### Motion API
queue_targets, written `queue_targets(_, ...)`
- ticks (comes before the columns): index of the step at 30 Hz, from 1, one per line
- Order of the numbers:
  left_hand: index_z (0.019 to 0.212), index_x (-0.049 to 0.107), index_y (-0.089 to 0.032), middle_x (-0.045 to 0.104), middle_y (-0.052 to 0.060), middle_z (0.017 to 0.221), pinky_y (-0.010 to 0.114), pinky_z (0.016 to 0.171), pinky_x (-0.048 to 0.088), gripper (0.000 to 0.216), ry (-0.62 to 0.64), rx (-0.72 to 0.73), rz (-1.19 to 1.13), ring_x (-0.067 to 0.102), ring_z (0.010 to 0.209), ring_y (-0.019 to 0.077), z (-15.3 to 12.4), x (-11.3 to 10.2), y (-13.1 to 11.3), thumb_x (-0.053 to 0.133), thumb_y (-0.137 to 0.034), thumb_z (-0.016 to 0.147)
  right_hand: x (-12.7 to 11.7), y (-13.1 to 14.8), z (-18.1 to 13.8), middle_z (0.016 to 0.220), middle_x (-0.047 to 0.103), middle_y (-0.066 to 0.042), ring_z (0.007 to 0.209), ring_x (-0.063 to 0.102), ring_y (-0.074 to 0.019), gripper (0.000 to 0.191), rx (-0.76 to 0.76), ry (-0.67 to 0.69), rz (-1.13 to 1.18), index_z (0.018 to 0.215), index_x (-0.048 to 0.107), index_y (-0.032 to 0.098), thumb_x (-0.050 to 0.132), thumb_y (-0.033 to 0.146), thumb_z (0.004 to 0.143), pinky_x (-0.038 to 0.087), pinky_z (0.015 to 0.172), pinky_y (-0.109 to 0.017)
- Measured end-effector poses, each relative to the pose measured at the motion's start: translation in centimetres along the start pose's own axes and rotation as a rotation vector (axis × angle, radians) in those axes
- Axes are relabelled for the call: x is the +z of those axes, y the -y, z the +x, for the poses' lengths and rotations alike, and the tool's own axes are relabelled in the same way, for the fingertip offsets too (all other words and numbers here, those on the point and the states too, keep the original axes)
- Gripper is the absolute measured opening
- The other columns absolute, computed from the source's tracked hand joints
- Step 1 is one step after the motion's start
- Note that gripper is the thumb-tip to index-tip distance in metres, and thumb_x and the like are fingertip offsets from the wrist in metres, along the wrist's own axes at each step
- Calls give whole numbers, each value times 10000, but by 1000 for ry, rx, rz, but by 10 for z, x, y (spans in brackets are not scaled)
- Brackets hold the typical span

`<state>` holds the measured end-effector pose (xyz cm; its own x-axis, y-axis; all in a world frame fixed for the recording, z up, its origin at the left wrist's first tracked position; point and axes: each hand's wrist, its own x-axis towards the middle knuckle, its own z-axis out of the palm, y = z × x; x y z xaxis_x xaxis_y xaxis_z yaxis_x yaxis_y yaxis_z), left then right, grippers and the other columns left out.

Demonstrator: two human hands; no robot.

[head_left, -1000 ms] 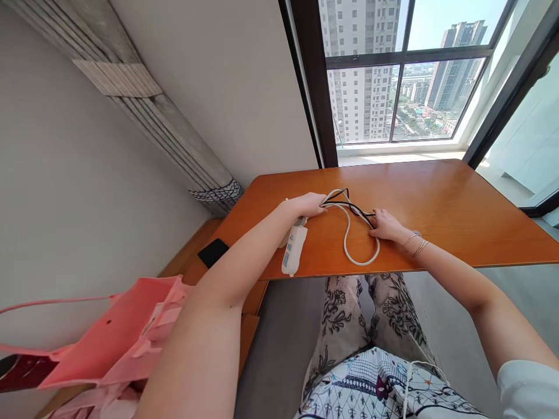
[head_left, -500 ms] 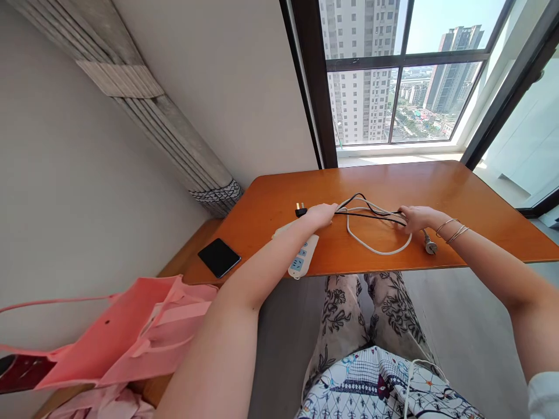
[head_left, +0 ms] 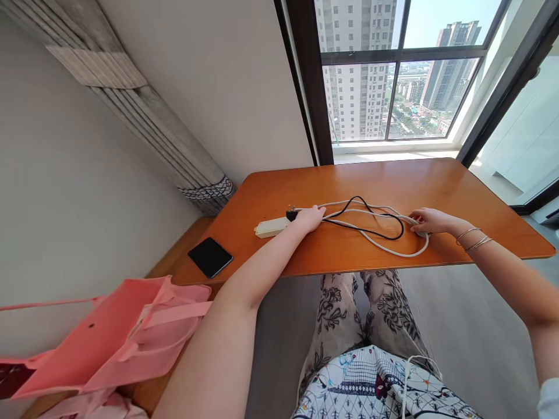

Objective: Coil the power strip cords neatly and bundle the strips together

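My left hand (head_left: 311, 219) is closed around the black cable (head_left: 390, 237) and the white cable (head_left: 402, 254) near the left of the desk. A black plug (head_left: 292, 215), prongs up, pokes out on its far side. Just left of it lies a white power strip (head_left: 271, 227), tipped so its narrow side shows; the rest is hidden behind my forearm. At the other end of the coil, my right hand (head_left: 430, 222) pinches the white cable. A grey-white plug (head_left: 421, 234) shows partly under those fingers. The black loop ends short of my right hand.
A dark tablet or phone (head_left: 210, 257) lies at the desk's left end. Beside the wooden desk (head_left: 301, 183), a pink bag (head_left: 109, 337) stands at lower left. Behind are a window (head_left: 397, 99) and a gathered curtain (head_left: 166, 134).
My right hand has moved right and let the black cable slip free, drawing the white cable out. The power strip has turned from socket side up onto its side.
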<state>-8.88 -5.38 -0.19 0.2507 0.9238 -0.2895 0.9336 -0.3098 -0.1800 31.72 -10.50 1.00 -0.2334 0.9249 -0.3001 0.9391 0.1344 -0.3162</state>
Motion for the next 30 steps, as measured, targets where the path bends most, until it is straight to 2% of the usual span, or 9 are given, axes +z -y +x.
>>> queue_targets(3, 1337, 509, -141, 596, 222, 1300, 462, 941, 538, 404, -8, 28, 4, 661, 1174, 330, 2, 1, 1, 332, -88, 978, 13, 19, -2, 1408, 616, -140, 1301, 586, -325, 657, -156, -206, -7, 1371, 604, 206, 745, 473, 788, 473, 1068, -392)
queue_targets(5, 1290, 526, -142, 608, 209, 1277, 458, 948, 534, 367, -17, 47, 8, 660, 1173, 322, 2, 2, 2, 330, -97, 984, 25, 33, 0, 1425, 605, -152, 1317, 571, -324, 665, -164, -300, -6, 1394, 579, 203, 718, 507, 820, 451, 1086, -406)
queue_targets(8, 1257, 535, -146, 618, 202, 1256, 446, 947, 532, 344, -27, 54, 11, 667, 1155, 309, 1, 4, 3, 321, -110, 990, 39, 49, 5, 1274, 700, -164, 1218, 627, -334, 496, -52, -388, -127, 1344, 594, 181, 629, 397, 899, 441, 1029, -454)
queue_targets(13, 1363, 478, -162, 626, 206, 1248, 451, 913, 541, 420, -35, 37, 4, 690, 1112, 317, -3, 8, 2, 324, -98, 977, 28, 37, 10, 967, 757, -103, 964, 677, -293, 169, 83, -296, -191, 966, 689, 202, 626, 313, 855, 444, 840, -392)
queue_targets(17, 1463, 398, -186, 615, 217, 1274, 468, 911, 543, 511, -54, 35, 3, 697, 1112, 327, -6, 11, -2, 296, -76, 974, 12, 17, 11, 695, 665, -35, 713, 608, -196, 198, 126, -176, 372, 703, 619, 197, 764, 331, 720, 420, 637, -292)
queue_targets(20, 1396, 466, -151, 605, 228, 1254, 478, 903, 547, 459, -64, 30, 12, 711, 1082, 335, -8, 15, -6, 281, -85, 981, 9, 13, 10, 718, 675, -20, 706, 612, -162, 239, 100, -168, 932, 762, 656, 191, 839, 267, 629, 459, 643, -264)
queue_targets(23, 1356, 494, -139, 592, 226, 1244, 487, 899, 551, 438, -73, 33, 19, 719, 1066, 337, -9, 19, -9, 269, -89, 984, 7, 15, 7, 741, 675, -6, 721, 621, -146, 318, 4, -148, 1290, 846, 684, 200, 876, 263, 601, 505, 685, -249)
queue_targets(28, 1342, 503, -157, 593, 219, 1226, 501, 888, 551, 425, -76, 52, 18, 723, 1057, 344, -10, 20, -7, 288, -91, 981, 0, 18, 6, 466, 383, 58, 530, 506, -144, 316, -24, 83, 1336, 737, 647, 211, 784, 492, 780, 561, 712, -311)
queue_targets(30, 1325, 513, -169, 605, 206, 1217, 484, 888, 550, 409, -75, 60, 13, 723, 1055, 335, -12, 18, -4, 316, -86, 976, 0, 16, 5, 455, 341, 63, 526, 512, -144, 340, 26, 57, 1265, 740, 657, 201, 775, 514, 801, 548, 671, -291)
